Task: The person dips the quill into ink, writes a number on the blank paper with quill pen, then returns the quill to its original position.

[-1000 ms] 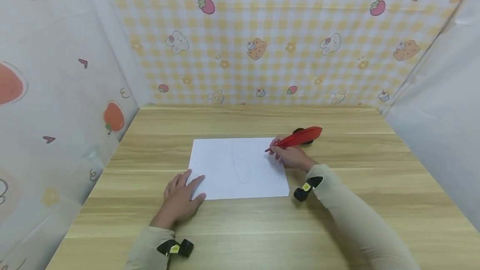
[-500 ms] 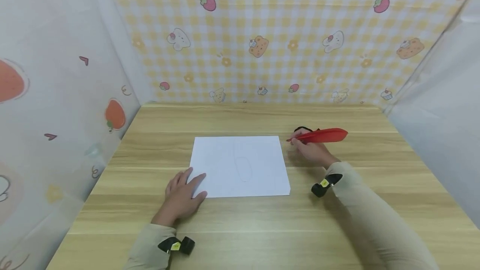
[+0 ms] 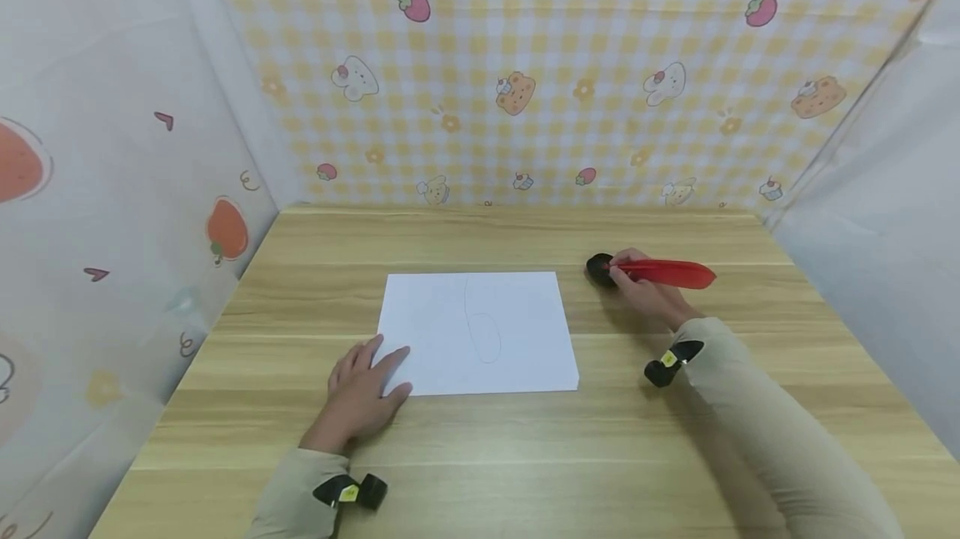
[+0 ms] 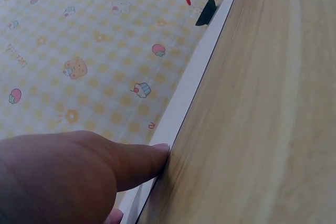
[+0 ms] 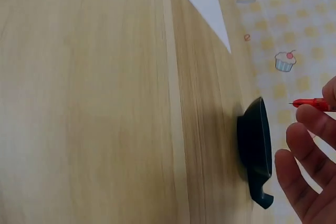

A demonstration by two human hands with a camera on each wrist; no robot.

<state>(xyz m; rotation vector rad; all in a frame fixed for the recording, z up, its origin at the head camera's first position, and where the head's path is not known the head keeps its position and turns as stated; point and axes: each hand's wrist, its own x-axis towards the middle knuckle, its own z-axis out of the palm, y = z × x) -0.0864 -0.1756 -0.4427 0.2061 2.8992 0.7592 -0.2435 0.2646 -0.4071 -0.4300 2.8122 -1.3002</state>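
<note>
Red quill pen (image 3: 663,273) is pinched in right hand (image 3: 645,289) over black holder (image 3: 600,269); paper (image 3: 480,331) is pinned flat under left hand (image 3: 360,393). Likely next: tip seated in holder.

From where I'm watching, the left hand (image 3: 360,393) lies flat, palm down, fingers straight and a bit spread, pointing forward and slightly right. Its fingertips (image 4: 157,153) press down, and the forearm runs back toward the body in a beige sleeve with a small black wrist unit at the cuff. The right hand (image 3: 648,293) is stretched further forward and off to the right, arm reaching out long, same beige sleeve and black wrist unit. Its grip is a pinch: thumb and first fingers curled in tight near the front, while the other fingers (image 5: 304,156) hang loosely curled underneath.
</note>
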